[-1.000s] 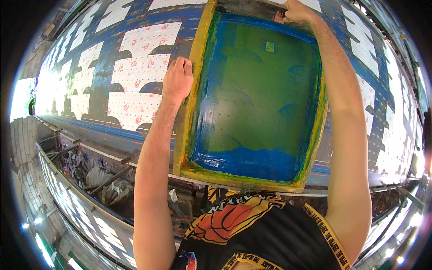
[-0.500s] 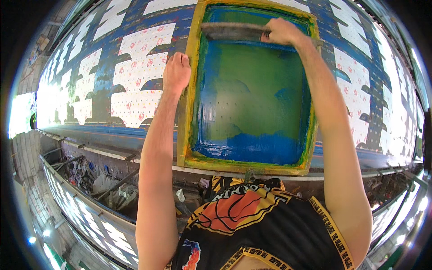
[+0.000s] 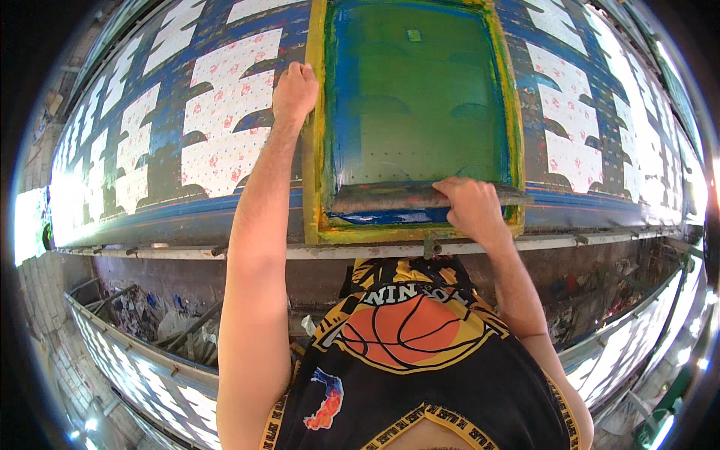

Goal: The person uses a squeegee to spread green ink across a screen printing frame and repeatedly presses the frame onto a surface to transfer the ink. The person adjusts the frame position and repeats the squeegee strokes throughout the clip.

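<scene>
Near the frame's [image 3: 416, 225] bottom edge now, right hand [image 3: 469, 206] grasps squeegee [image 3: 390, 196]; left hand [image 3: 294, 91] clenched.

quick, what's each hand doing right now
Left hand: closed, gripping the left edge of the yellow screen frame.
Right hand: closed on the squeegee at the near end of the screen.

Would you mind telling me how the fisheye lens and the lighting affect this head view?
Head view: the table's metal rail bows as a curve, a black vignette rings the frame, windows at the left and right rims blow out white, and the printing screen stays sharp and evenly lit.
</scene>
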A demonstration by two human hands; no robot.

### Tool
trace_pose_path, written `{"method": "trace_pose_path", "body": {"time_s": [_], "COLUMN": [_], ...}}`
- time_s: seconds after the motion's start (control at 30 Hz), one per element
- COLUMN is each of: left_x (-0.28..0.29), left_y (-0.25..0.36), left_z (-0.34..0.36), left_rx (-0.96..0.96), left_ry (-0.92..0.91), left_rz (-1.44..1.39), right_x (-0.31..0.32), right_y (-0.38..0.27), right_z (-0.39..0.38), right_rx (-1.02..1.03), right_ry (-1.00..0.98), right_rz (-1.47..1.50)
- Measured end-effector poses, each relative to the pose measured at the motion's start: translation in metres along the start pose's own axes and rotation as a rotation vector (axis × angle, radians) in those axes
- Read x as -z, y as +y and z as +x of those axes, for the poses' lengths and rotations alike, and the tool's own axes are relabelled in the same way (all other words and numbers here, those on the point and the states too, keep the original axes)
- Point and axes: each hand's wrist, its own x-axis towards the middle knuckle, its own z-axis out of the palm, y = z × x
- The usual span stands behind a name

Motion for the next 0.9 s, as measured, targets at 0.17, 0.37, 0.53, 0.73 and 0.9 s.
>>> {"method": "trace_pose_path", "body": {"time_s": [0.17,0.37,0.53,0.73,0.9], "left_x": [0.006,0.008,0.005,0.005,0.004], "left_y": [0.007,0.009,0.003,0.009,0.011], "left_z": [-0.006,-0.006,-0.001,-0.002,-0.001], "left_rx": [0.002,0.023,0.007,0.067,0.104], "left_ry": [-0.009,-0.030,0.030,0.037,0.059], "left_rz": [0.016,0.038,0.003,0.106,0.115], "right_x": [0.001,0.007,-0.013,-0.008,0.005], "right_y": [-0.009,-0.005,-0.005,0.035,0.132], "right_z": [-0.015,-0.022,-0.041,-0.087,-0.078], "right_rx": [-0.011,-0.029,0.084,0.240,0.051], "right_ry": [-0.013,-0.103,-0.046,-0.103,0.161], "right_rz": [0.018,0.013,0.057,0.476,0.484]}}
